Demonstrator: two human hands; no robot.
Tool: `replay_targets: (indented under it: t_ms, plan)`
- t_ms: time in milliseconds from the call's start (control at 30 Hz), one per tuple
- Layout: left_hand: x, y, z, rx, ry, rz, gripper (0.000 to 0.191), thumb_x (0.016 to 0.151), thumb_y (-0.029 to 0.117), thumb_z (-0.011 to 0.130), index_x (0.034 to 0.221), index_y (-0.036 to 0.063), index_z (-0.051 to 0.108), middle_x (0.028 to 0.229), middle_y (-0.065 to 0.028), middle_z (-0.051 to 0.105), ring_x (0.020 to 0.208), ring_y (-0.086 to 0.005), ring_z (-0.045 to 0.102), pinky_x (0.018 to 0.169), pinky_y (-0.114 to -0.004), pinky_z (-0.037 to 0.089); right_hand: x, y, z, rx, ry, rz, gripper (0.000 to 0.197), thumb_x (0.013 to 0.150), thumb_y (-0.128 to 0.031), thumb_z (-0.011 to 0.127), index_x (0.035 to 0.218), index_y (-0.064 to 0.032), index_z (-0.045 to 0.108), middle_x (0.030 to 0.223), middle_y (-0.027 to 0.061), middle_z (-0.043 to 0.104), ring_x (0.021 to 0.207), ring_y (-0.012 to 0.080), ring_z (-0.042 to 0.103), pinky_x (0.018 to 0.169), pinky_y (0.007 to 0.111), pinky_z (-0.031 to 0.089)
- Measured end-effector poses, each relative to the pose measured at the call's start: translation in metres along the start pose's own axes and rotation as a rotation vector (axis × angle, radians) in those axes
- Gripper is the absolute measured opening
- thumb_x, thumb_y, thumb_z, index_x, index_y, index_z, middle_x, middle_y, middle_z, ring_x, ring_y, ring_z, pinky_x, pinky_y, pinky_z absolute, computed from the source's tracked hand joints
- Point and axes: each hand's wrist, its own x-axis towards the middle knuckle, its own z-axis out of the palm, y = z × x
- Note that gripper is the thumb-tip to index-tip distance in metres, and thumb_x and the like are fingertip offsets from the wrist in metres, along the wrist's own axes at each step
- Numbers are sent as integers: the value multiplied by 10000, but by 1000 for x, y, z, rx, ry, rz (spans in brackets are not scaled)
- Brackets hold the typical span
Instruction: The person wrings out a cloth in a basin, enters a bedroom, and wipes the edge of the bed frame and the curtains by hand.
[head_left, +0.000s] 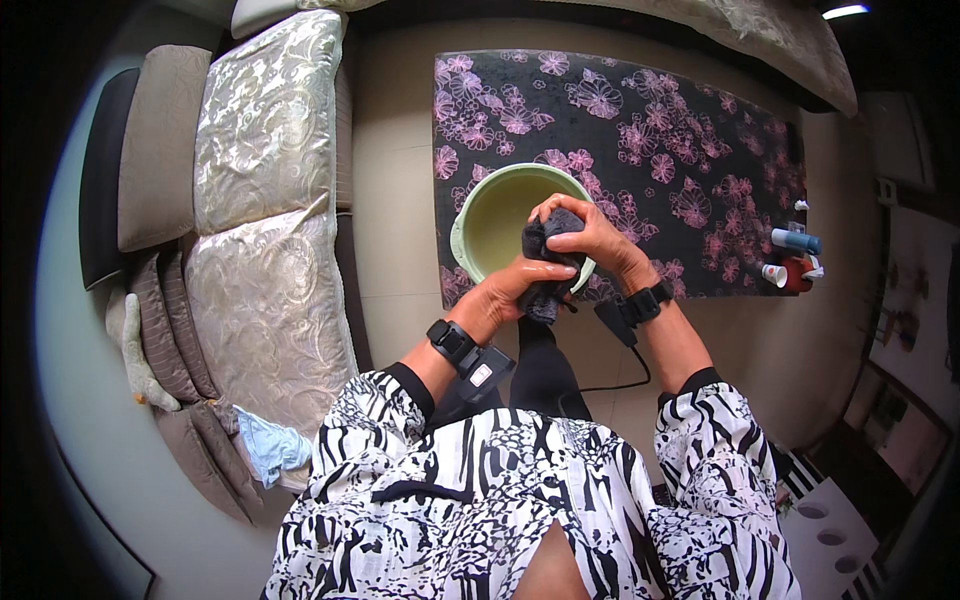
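A dark grey cloth (541, 300), bunched up, is gripped between both hands over the near right rim of a light green plastic basin (463, 251). My left hand (525, 281) has its thumb laid across the lower part of the cloth. On the upper part, my right hand (577, 229) is closed with fingers and thumb around it. Both hands look wet. Cloudy, yellowish water (499, 217) lies in the basin, which stands on a low table with a black cover (660, 202) patterned in pink flowers.
A blue and white bottle (796, 241), a paper cup (774, 276) and a red container (795, 274) stand at the table's right end. Along the left runs a sofa with shiny covers (266, 300) and a light blue cloth (271, 446). A cable (619, 386) hangs from my right wrist device.
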Motion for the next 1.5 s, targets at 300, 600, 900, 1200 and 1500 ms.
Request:
replay_targets:
  t_ms: [300, 600, 900, 1200, 1500]
  plan:
    - [24, -4, -18, 501, 202, 115, 370, 634, 116, 719, 956, 46, 553, 830, -17, 564, 702, -99, 553, 595, -238, 456, 11, 37, 7, -250, 311, 12, 259, 622, -174, 721, 778, -51, 556, 763, -6, 547, 697, 85, 517, 633, 249, 441]
    - [76, -38, -49, 745, 518, 251, 429, 606, 269, 737, 916, 8, 596, 865, -98, 630, 787, -182, 612, 672, -306, 474, 24, 96, -1, -421, 620, 90, 244, 624, -164, 693, 772, -32, 552, 676, 25, 547, 636, 108, 530, 589, 271, 454]
    - [74, -33, -54, 1136, 554, 347, 599, 566, 345, 731, 936, -79, 523, 840, -219, 613, 811, -305, 625, 666, -378, 490, 26, 101, 6, -541, 805, 177, 353, 599, -268, 683, 838, -35, 570, 836, 176, 581, 790, 322, 580, 716, 398, 462]
    - [19, -7, -34, 393, 177, 42, 407, 668, 206, 704, 997, 35, 535, 822, -46, 596, 696, -147, 595, 532, -270, 490, -18, 18, -7, -41, 141, 204, 563, 721, -241, 689, 1212, -82, 464, 1086, 78, 533, 1011, 166, 504, 869, 286, 411]
    - [0, -18, -9, -227, -187, -149, 474, 736, 315, 632, 1079, 18, 497, 872, -123, 592, 692, -200, 584, 550, -284, 509, -11, 4, 1, 517, -158, -88, 519, 687, -287, 660, 1120, -49, 501, 1116, 160, 541, 1019, 201, 526, 906, 317, 407]
